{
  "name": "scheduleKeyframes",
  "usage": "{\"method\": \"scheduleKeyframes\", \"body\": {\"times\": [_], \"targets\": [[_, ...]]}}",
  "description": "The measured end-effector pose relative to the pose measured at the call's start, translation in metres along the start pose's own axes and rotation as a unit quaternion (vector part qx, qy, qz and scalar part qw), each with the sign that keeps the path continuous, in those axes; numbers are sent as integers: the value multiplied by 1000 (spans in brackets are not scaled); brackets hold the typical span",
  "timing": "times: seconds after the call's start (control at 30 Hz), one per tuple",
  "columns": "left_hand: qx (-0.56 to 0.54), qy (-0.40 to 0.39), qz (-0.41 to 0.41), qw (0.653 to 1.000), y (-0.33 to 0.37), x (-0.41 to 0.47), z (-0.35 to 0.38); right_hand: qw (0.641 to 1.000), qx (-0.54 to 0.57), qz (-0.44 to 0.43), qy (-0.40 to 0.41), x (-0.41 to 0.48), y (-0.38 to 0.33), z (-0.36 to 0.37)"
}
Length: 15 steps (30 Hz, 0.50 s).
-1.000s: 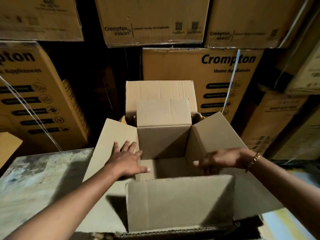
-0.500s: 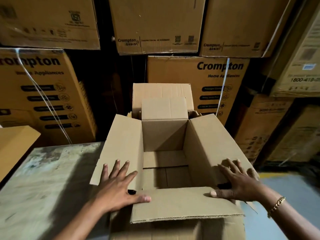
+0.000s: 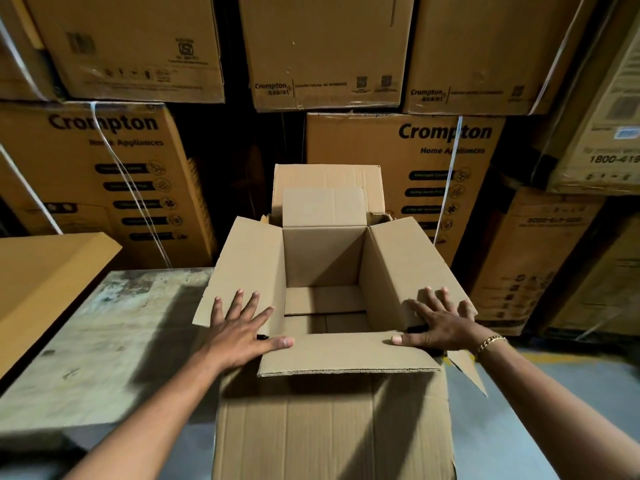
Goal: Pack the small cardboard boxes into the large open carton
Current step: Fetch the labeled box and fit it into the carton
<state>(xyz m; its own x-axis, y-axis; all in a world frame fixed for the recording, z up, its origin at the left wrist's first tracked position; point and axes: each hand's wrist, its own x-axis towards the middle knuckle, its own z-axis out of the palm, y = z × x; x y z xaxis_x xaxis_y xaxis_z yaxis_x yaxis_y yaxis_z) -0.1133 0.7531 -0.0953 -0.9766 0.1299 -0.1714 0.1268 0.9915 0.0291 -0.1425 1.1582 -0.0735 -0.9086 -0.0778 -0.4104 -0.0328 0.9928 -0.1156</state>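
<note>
A large open carton [image 3: 332,420] of plain brown cardboard stands in front of me, its four flaps spread outward. Its inside holds nothing but the folded bottom flaps. My left hand [image 3: 239,327] lies flat with fingers spread on the left flap, thumb on the near flap. My right hand [image 3: 438,323], a gold bracelet at its wrist, presses flat on the right flap, thumb also on the near flap. Neither hand holds anything. A second plain box [image 3: 327,178] with raised flaps stands just behind the carton. No small boxes are visible.
A worn grey table [image 3: 104,341] stands to the left of the carton, with a yellow-brown board [image 3: 45,271] at its far left. Stacked printed appliance cartons [image 3: 450,157] wall off the back and right. Grey floor [image 3: 519,427] lies at the right.
The view has pulled back and up from the carton. Both hands moved from its inner edges to lie flat on the side flaps, which are now pressed outward.
</note>
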Motion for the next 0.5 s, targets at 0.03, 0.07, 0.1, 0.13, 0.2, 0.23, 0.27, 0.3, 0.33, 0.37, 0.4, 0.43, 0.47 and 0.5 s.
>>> {"method": "scheduleKeyframes", "body": {"times": [0.03, 0.07, 0.1, 0.13, 0.2, 0.23, 0.27, 0.3, 0.33, 0.37, 0.4, 0.43, 0.47, 0.5], "targets": [[-2, 7, -2, 1000, 1, 0, 1, 1000, 3, -1, 13, -2, 1, 3], [-4, 12, -3, 1000, 0, 0, 2, 999, 6, -3, 34, -3, 2, 6], [-10, 14, -3, 1000, 0, 0, 2, 998, 6, -8, 60, -4, 3, 11], [-19, 14, -2, 1000, -1, 1, 2, 996, 3, -14, 88, -5, 4, 15], [-34, 32, -2, 999, -2, 2, 1, 989, -1, -28, 145, -5, 7, 20], [-34, 57, -9, 998, -3, 3, 1, 984, -1, -31, 173, -4, 8, 20], [-30, 91, -20, 995, -4, 3, 3, 980, -5, -30, 198, -4, 11, 20], [-28, 128, -37, 991, -6, 3, 6, 975, -13, -26, 219, -4, 13, 21], [-32, 164, -54, 984, -8, 2, 10, 972, -21, -21, 234, -4, 15, 22], [-42, 192, -67, 978, -10, 1, 15, 970, -26, -16, 241, -4, 18, 23], [-52, 210, -72, 974, -12, 0, 19, 969, -32, -14, 245, -5, 19, 24], [-60, 222, -69, 971, -14, 0, 23, 967, -38, -15, 251, -5, 21, 25], [-62, 230, -64, 969, -15, 0, 25, 965, -43, -17, 258, -4, 22, 25], [-60, 239, -61, 967, -15, -1, 25, 963, -45, -19, 266, -3, 23, 24]]}}
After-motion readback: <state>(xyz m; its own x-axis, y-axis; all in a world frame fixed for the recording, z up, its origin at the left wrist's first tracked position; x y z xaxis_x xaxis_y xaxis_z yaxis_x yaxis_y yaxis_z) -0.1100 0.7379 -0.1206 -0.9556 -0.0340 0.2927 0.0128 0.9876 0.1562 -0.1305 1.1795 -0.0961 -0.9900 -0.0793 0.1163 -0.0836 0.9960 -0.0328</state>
